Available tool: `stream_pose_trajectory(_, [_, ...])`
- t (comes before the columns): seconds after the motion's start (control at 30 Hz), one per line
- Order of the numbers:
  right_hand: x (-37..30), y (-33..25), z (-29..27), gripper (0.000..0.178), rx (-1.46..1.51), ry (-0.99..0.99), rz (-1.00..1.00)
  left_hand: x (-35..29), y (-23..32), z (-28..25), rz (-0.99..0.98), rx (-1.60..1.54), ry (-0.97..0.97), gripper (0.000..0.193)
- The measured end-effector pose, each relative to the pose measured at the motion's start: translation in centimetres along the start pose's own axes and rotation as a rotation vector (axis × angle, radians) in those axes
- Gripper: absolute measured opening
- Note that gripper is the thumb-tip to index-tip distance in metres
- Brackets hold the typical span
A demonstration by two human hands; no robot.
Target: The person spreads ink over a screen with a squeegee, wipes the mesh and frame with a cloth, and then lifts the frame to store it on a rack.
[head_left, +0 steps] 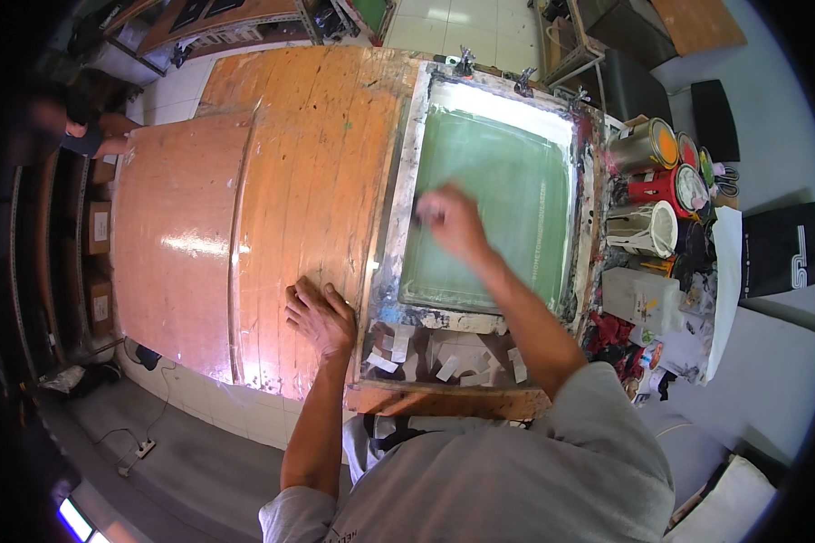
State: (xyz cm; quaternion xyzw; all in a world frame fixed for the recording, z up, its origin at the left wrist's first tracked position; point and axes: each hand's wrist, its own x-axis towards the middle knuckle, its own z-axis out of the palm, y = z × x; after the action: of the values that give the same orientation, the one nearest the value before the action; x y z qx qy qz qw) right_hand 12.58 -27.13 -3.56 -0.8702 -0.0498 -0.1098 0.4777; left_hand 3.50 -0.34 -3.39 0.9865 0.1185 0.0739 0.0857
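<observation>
A screen-printing frame (411, 152) lies on the right part of a wooden table, with green mesh (503, 167) inside a white border. Over the left side of the mesh is my right hand (453, 220), blurred by motion. Its fingers are curled closed around something small and dark at their left edge, too smeared to name. My left hand (321, 312) rests on the wooden tabletop (303, 181), left of the frame, fingers spread and holding nothing. Metal clamps (464, 61) stand along the frame's far edge.
Open paint cans (654, 143) and a white bucket (652, 228) crowd the right side, near a pale plastic container (641, 297). Pieces of white tape (383, 362) lie at the frame's near end. A smooth board (181, 235) covers the table's left. Another person (86, 127) is at far left.
</observation>
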Motion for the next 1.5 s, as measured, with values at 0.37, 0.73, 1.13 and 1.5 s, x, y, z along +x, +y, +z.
stream_pose_trajectory(0.37, [5.9, 1.1, -0.2, 0.014, -0.305, 0.262, -0.080, 0.5, 0.8, -0.8, 0.013, 0.002, -0.030, 0.053])
stream_pose_trajectory(0.73, [-5.5, -1.7, -6.0, 0.020, -0.048, -0.539, -0.235, -0.2, 0.6, -0.5, -0.001, -0.029, 0.032, 0.052])
stream_pose_trajectory(1.13, [-4.1, 3.1, -6.7, 0.028, -0.130, -0.132, -0.250, -0.5, 0.4, -0.4, 0.002, -0.010, 0.055, 0.051])
stream_pose_trajectory(1.5, [-9.1, -1.4, -9.8, 0.019, -0.098, -0.646, -0.269, -0.3, 0.6, -0.8, 0.000, -0.012, 0.042, 0.051])
